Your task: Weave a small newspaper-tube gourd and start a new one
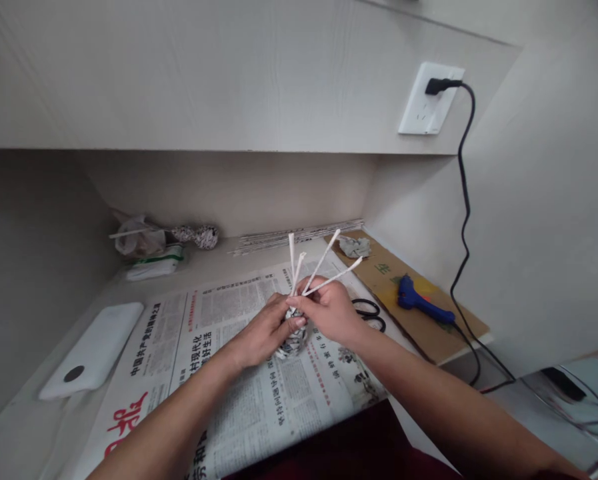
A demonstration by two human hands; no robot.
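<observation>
A small woven newspaper piece with a rounded lower end is between my two hands, over the spread newspaper. Several thin rolled-paper strips fan upward and outward from its top. My left hand is closed around the piece's left side, thumb across its front. My right hand pinches at the base of the strips, near the top of the weave. My fingers cover much of the upper weave. Just right of my right hand, black-handled scissors lie partly hidden.
Cardboard at the right holds a blue glue gun and a crumpled grey lump. Its black cord hangs nearby. Paper rods lie at the back, a woven piece back left, a white box left.
</observation>
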